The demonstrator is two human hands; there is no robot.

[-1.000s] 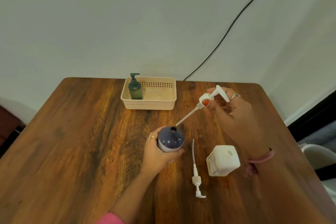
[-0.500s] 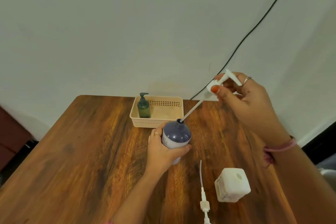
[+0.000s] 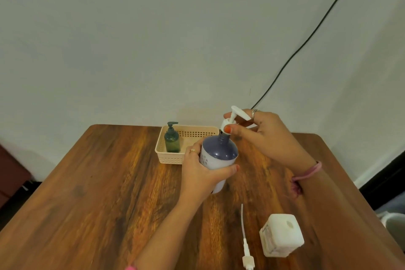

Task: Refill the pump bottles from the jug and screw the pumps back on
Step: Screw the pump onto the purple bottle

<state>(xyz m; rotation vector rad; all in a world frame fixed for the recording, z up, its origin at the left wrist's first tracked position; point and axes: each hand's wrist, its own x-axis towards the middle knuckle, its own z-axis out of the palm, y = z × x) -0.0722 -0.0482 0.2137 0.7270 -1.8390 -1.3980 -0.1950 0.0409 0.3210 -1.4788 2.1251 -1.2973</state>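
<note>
A white bottle with a dark blue-purple top [image 3: 219, 155] stands upright on the wooden table [image 3: 98, 193]. My left hand [image 3: 200, 173] grips its body. My right hand [image 3: 260, 136] pinches a white pump head [image 3: 232, 119] that sits at the bottle's neck, its tube down inside. A second white pump with a long tube [image 3: 245, 241] lies loose on the table near the front. A square white bottle with an open hole on top [image 3: 282, 237] stands to the right of that pump. No jug is in view.
A cream slotted basket [image 3: 173, 158] at the table's far edge holds a small dark green pump bottle [image 3: 172, 139]. A black cable [image 3: 306, 41] runs down the wall behind. Something dark red stands at the left of the table.
My right hand has lowered the white pump, sliding its tube down into the bottle until the head reaches the neck. The camera has tilted up.
</note>
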